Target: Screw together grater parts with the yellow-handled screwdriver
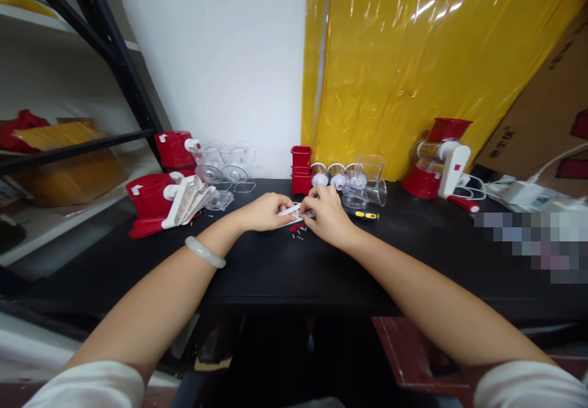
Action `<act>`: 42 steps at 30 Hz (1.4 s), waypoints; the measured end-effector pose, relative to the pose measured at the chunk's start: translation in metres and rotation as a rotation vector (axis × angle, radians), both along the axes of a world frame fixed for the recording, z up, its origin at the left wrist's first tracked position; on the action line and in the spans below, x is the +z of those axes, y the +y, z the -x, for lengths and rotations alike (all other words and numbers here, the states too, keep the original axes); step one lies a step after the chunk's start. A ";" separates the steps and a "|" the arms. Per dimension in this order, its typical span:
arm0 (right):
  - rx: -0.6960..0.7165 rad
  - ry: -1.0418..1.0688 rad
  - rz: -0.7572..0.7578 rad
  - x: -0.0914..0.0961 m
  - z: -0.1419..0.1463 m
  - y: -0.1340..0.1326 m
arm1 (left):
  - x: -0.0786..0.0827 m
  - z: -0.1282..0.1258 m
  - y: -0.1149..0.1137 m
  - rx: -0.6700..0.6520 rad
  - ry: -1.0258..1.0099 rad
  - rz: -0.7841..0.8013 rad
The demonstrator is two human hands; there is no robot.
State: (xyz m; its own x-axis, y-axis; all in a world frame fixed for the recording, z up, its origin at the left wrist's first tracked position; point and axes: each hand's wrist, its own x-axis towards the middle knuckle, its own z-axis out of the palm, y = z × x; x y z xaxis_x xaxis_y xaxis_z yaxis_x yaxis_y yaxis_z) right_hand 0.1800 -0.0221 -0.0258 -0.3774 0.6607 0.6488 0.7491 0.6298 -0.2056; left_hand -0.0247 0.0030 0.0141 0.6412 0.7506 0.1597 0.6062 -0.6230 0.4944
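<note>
My left hand [265,212] grips a white plastic crank arm [285,219] just above the black tabletop. It is of the same shape as the white crank arms [186,198] piled at the left. The fingers of my right hand [325,213] are pinched together at the right end of the held crank arm; whatever lies between them is too small and covered to name. Below the hands lie several small screws [299,234] and small red plastic pieces [296,228]. A black and yellow screwdriver [365,215] rests right of my right hand.
Red grater bases [149,196] and clear plastic housings [227,166] stand at the left. Behind my hands are red pushers [301,169], metal drum graters [337,174] and clear hoppers [367,181]. An assembled rotary grater [436,160] stands right, near a power strip [523,192].
</note>
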 end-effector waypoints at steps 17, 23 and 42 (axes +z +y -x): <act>-0.056 0.028 -0.068 0.004 -0.004 0.001 | -0.008 -0.007 0.001 0.031 -0.110 0.039; -0.036 0.069 -0.031 0.002 -0.005 0.005 | -0.011 -0.006 0.004 0.033 -0.134 0.083; -0.005 0.090 -0.051 -0.002 -0.007 0.010 | -0.016 -0.006 0.007 0.008 -0.282 0.303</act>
